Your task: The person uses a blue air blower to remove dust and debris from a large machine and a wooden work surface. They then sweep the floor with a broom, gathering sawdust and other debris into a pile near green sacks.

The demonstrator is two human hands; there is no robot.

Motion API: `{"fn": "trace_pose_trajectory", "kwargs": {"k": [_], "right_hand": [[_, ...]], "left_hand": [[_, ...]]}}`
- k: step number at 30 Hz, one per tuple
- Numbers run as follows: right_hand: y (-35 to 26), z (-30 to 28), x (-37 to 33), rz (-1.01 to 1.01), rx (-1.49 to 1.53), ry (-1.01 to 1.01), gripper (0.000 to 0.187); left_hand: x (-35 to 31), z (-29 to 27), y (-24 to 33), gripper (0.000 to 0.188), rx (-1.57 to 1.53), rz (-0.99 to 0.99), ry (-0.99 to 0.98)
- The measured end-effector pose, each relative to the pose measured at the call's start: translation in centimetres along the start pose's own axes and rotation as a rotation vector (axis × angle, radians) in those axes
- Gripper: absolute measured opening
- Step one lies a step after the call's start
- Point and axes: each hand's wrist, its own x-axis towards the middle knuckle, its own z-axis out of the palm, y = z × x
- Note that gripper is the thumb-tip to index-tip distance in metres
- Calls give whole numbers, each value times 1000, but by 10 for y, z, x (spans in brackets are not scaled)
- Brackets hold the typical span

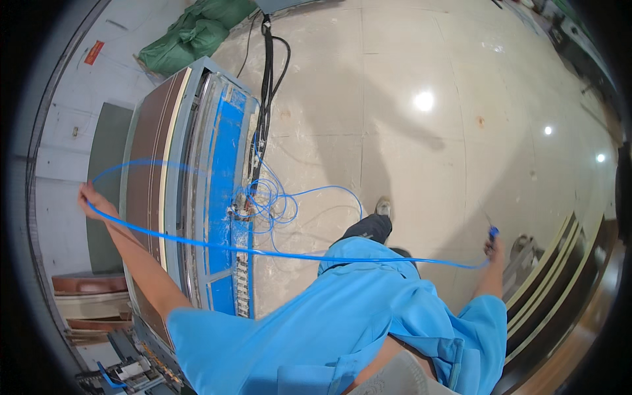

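1. The blue tube [296,255] is being held by the left grip [96,202], fingers curled around it, beyond the left edge of the machine [222,151].
2. A blue-handled tool [493,233] is being held in the right grip [494,251]; whether the tube is also being grasped there cannot be told.
3. The tube is being stretched across the machine between both grips.
4. Loose loops [288,209] are being seen bunched by the machine's right edge.
5. Black cables [265,85] are being seen there, above the loops.
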Motion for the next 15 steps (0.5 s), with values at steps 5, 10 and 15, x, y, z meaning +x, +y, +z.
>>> {"fn": "trace_pose_trajectory", "kwargs": {"k": [5, 10, 15], "right_hand": [[-104, -97, 17, -161, 211, 507, 37], [-164, -66, 70, -203, -35, 265, 40], [-252, 110, 143, -11, -155, -13, 31]], "left_hand": [[23, 99, -86, 65, 317, -589, -110], [-1, 344, -24, 46, -75, -244, -345], [-3, 536, 128, 46, 527, 338, -398]]}}
